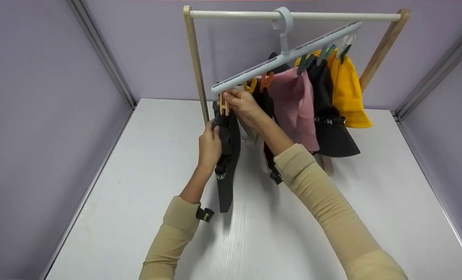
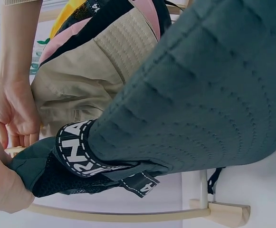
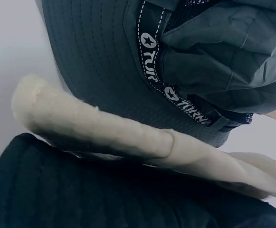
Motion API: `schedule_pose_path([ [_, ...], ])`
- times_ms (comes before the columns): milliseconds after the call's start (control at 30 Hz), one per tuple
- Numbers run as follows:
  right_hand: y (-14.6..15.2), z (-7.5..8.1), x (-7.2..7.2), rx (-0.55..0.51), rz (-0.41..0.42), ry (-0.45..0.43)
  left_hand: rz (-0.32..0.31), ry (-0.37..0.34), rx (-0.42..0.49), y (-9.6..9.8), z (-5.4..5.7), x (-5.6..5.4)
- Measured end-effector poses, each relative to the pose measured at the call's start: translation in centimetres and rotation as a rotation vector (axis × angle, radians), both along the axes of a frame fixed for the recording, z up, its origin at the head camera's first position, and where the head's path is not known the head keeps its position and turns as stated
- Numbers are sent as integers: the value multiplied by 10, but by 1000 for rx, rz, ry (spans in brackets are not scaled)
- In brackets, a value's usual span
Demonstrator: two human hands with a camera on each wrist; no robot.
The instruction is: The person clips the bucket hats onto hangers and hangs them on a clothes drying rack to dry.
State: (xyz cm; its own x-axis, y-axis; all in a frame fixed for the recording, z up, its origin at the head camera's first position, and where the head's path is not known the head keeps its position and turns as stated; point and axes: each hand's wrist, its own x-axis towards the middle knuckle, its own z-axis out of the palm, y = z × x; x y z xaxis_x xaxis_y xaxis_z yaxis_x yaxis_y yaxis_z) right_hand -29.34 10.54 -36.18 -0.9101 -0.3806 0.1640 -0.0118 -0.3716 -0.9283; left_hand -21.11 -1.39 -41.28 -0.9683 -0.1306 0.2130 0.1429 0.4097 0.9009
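Note:
A dark bucket hat (image 1: 226,190) with a lettered band (image 2: 73,147) hangs below the low left end of a tilted pale hanger (image 1: 254,74). My left hand (image 1: 209,147) grips the hat's crown from the left. At the hanger's end, my right hand (image 1: 246,105) pinches a light orange clothespin (image 1: 224,107) just above the hat. Whether the pin bites the cloth is hidden by the fingers. The left wrist view shows both hands close together at the crown. In the right wrist view, a beige hat (image 3: 104,123) lies between the dark hat (image 3: 95,47) and another dark brim (image 3: 71,190).
A pink hat (image 1: 293,103), a black hat (image 1: 337,138) and a yellow hat (image 1: 347,89) hang along the hanger from clothespins (image 1: 325,54). The hanger hooks over a white rail (image 1: 339,16) on wooden posts (image 1: 196,58), standing on a white table (image 1: 137,186) between pale walls.

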Motion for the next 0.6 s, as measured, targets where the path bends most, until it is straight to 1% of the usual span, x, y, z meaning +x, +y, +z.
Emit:
schedule_pose_path([
  [167,-2,0,0,-5,2,13,-10,6,-17,1,1,-1],
  [367,-4,2,0,-7,-7,8,-12,-2,-54,0,2,-6],
  [500,-6,3,-1,-5,-19,9,-19,-27,-66,1,4,-10],
  [600,-6,4,-2,-5,-25,9,-44,-66,-90,4,8,-13],
])
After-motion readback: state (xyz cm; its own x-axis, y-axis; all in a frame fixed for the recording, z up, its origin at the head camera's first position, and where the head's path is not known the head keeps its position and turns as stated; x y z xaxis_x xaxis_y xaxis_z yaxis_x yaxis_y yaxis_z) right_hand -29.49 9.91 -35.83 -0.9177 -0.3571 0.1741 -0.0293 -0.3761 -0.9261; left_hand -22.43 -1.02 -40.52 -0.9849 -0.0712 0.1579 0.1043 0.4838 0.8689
